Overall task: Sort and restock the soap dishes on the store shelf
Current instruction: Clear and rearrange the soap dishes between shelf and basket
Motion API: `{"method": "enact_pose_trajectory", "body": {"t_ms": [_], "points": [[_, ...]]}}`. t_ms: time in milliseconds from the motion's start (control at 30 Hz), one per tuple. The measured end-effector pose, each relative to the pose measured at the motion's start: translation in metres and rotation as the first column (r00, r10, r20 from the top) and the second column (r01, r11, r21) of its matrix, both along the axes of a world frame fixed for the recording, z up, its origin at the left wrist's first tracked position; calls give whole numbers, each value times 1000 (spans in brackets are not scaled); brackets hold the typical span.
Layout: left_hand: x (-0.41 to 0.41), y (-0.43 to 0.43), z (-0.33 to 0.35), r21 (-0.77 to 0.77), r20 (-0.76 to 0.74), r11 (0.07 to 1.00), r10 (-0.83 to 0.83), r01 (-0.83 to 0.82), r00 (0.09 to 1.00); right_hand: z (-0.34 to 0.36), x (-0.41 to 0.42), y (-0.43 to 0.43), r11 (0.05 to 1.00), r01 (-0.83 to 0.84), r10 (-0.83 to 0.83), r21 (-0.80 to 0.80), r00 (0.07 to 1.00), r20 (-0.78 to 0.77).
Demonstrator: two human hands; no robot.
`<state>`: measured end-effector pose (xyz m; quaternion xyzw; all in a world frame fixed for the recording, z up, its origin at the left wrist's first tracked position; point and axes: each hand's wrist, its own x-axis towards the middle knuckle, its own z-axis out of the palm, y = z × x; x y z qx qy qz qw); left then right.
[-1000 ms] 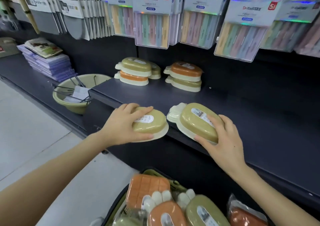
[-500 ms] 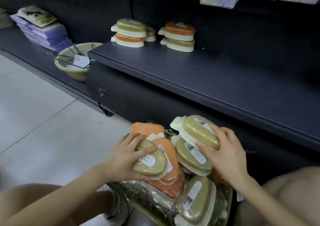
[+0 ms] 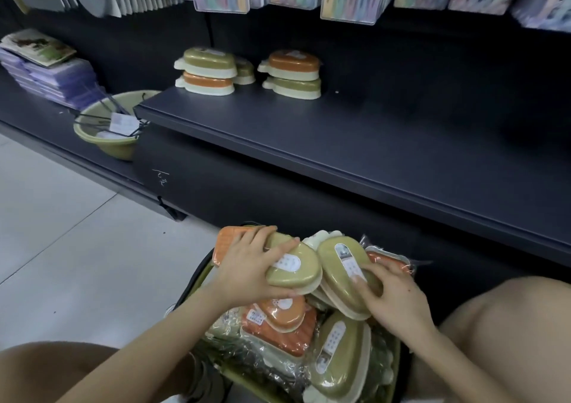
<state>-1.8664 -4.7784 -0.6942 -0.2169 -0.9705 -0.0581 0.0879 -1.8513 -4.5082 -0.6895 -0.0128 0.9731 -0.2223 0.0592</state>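
Down from the dark metal shelf (image 3: 340, 143) to the green basket (image 3: 200, 277) now, the left hand (image 3: 247, 273) grips one olive oval plastic soap dish (image 3: 293, 268), the right hand (image 3: 394, 294) a second olive dish (image 3: 341, 274). Likely light, rigid, slick; clasp across the rims.

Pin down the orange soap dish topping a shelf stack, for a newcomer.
On the dark shelf, two stacks of soap dishes sit at the back. Take the right-hand one. Its top dish is orange-lidded over an olive dish; the left stack keeps its orange dish underneath.
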Motion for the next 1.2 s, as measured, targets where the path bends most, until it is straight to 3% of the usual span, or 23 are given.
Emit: {"method": "enact_pose_trajectory", "body": {"t_ms": [100, 167, 233, 400, 500, 600, 767, 900, 1033, 1200], "points": [[-19, 0, -1, -94, 106, 995, 39, -29, 994, 10, -15, 5, 999, -18, 16, -47, 999, -44], [-25, 3, -5, -169, 287, 986, 34, 15, 957, 16, -24, 3, 998, -59, 57, -33, 997, -44], [-27, 7, -6, -186, 337, 980, 1, 65, 942, 23, -34, -1, 996, -92, 92, 5, 993, -71], [-44, -7, 14, 48, 210, 999, -28, 19, 977, 61, -83, -17, 994, -75, 48, -81, 956, -290], [-82, -27, 30, 126, 66, 990, 52, -60, 996, 83, -136, -39, 986, -130, 78, -101, 910, -407], [-130, -52, 49, 175, -29, 969, 181, -174, 983, 91, -201, -69, 979, -170, 110, -116, 909, -402], [-216, -100, 67, 464, 24, 770, 483, -438, 875, 72, -307, -110, 925, -42, -60, -377, 966, -253], [-269, -130, 72, 651, 78, 572, 604, -500, 793, 60, -374, -133, 876, 17, -177, -482, 941, -289], [-310, -164, 71, 672, 60, 554, 621, -492, 781, 59, -426, -153, 876, -23, -184, -483, 908, -377], [-359, -212, 71, 712, 99, 519, 592, -472, 800, 55, -465, -164, 841, -2, -212, -541, 919, -333]]}}
